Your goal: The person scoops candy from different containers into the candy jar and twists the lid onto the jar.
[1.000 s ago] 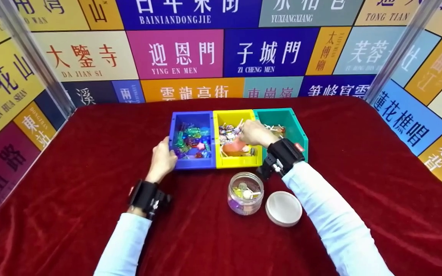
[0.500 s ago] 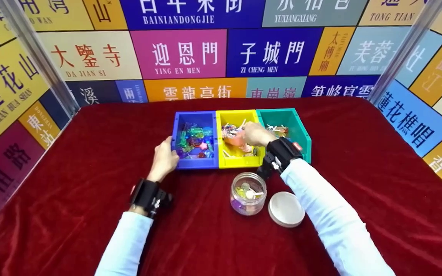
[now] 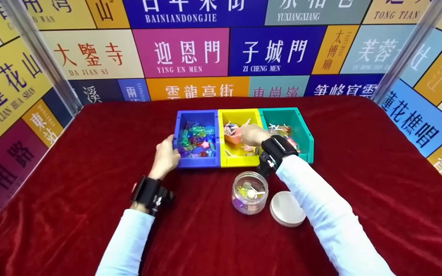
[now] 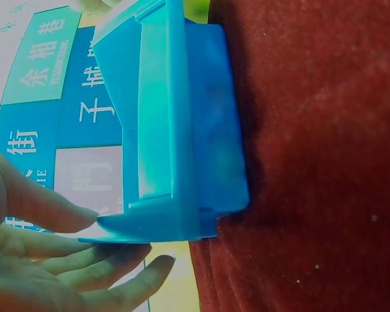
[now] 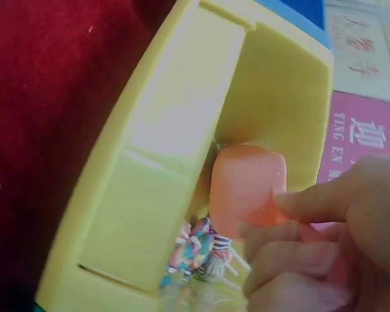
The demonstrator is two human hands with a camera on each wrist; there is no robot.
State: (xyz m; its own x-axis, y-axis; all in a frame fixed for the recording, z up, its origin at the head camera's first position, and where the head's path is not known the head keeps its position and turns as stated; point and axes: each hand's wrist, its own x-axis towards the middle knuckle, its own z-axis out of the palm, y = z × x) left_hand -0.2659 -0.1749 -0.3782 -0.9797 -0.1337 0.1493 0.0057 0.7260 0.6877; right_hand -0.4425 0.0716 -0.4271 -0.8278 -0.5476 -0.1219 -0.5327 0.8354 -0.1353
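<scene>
My right hand (image 3: 253, 135) reaches into the yellow bin (image 3: 240, 161) and holds an orange-pink scoop (image 5: 248, 188) by its handle. Wrapped lollipops (image 5: 205, 250) lie in the yellow bin, beside the scoop in the right wrist view; in the head view some show at the scoop's mouth. At the left, my left hand (image 3: 166, 156) grips the outer side wall of the blue bin (image 4: 185, 130), thumb on one side of the rim and fingers on the other. Colourful translucent pieces (image 3: 199, 131) fill part of the blue bin.
A green bin (image 3: 304, 132) with more lollipops joins the yellow one on the right. In front stand an uncovered clear jar (image 3: 250, 207) with some candies inside and, beside it, its round lid (image 3: 287, 208). Dark red cloth (image 3: 198, 237) covers the table; a patterned wall rises behind.
My right hand has shifted slightly left within the yellow bin and turned the scoop, whose mouth now shows lollipops. The left hand keeps its grip on the blue bin.
</scene>
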